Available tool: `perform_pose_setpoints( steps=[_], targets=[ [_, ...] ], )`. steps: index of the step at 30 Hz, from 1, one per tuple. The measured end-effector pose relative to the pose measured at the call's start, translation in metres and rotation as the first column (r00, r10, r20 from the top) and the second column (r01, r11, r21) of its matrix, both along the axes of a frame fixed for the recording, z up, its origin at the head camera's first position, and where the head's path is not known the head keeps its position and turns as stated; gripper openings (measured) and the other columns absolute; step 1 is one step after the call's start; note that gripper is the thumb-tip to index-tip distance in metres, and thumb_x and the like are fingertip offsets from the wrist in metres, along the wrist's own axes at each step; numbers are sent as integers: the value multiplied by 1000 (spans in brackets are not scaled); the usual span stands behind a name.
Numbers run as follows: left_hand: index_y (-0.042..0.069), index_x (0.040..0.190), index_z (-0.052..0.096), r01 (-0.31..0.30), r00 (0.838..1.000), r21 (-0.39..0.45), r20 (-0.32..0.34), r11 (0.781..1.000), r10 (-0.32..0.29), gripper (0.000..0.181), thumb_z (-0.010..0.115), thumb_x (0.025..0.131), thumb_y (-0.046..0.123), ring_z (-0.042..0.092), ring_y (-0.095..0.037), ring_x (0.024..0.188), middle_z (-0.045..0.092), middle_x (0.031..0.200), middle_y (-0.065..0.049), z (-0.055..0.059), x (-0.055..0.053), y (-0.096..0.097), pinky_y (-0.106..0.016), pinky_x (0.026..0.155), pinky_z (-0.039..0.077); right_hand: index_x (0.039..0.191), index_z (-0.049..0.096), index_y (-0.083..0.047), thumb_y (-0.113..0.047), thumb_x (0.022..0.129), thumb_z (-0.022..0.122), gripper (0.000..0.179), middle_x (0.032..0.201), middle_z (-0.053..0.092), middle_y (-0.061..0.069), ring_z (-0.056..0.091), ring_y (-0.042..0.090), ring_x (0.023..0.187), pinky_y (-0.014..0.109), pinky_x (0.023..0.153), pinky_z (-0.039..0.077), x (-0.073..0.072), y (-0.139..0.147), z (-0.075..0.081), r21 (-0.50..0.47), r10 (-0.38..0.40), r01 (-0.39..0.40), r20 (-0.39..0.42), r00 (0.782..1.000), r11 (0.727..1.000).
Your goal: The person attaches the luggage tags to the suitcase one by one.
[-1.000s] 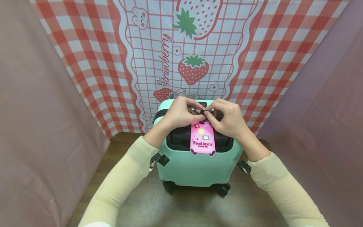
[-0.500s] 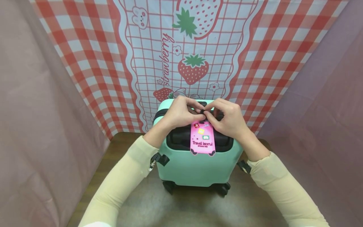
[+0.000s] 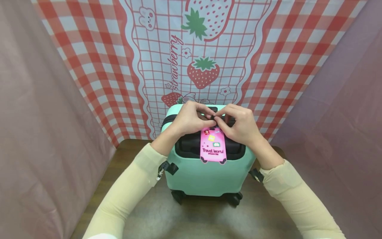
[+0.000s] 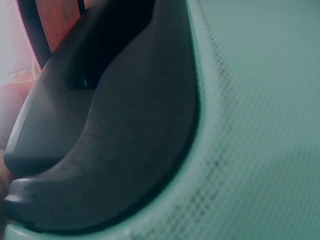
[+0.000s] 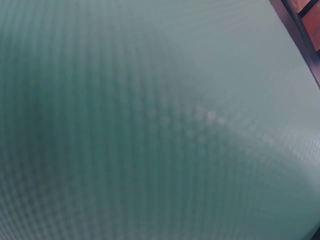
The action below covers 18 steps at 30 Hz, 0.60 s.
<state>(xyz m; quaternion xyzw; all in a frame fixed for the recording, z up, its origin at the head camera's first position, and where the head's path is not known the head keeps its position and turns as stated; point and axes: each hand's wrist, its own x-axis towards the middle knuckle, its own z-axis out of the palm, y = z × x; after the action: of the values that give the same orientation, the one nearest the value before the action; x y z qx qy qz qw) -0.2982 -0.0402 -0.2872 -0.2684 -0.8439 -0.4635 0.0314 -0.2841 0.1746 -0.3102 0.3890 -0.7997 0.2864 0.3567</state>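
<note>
A mint-green suitcase (image 3: 206,179) stands upright in the middle of the head view. Over its black handle (image 3: 191,142) hangs a pink luggage tag (image 3: 213,146) printed with "Travel World". Just above the tag, my left hand (image 3: 189,119) and my right hand (image 3: 241,124) meet fingertip to fingertip. Both pinch the tag's small black strap (image 3: 213,117) between thumb and fingers, which hide most of it. The left wrist view shows the black handle recess (image 4: 145,110) close up, with a sliver of hand at its left edge. Only the suitcase's ribbed shell (image 5: 150,150) fills most of the right wrist view.
Under the black wheels (image 3: 233,198) lies a brown wooden tabletop (image 3: 197,222). A strawberry-patterned checked cloth (image 3: 203,49) hangs right behind the suitcase. Plain pinkish curtains enclose the left side (image 3: 53,132) and the right side (image 3: 334,132).
</note>
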Motion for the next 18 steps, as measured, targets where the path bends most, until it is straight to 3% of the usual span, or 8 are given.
perform_pose_setpoints(
  steps=[11, 18],
  targets=[
    [12, 105, 85, 3, 1000, 12, 2, 1000, -3, 22, 89, 85, 19, 77, -12, 75, 79, 92, -3, -1, 0, 0, -24, 66, 59, 94, 82, -8, -7, 87, 78, 7, 87, 75, 8, 58, 14, 64, 33, 59, 52, 0, 0, -3, 23, 30, -30, -23, 999, 999],
    [14, 103, 86, -31, 999, 18, -10, 999, 31, 15, 80, 94, 25, 73, -13, 75, 82, 97, -3, -1, 1, 1, -25, 65, 56, 93, 82, -6, -8, 88, 76, 8, 84, 75, 9, 60, 15, 63, 35, 59, 53, 1, 0, -2, 12, -3, 4, -42, 999, 1000]
  ],
)
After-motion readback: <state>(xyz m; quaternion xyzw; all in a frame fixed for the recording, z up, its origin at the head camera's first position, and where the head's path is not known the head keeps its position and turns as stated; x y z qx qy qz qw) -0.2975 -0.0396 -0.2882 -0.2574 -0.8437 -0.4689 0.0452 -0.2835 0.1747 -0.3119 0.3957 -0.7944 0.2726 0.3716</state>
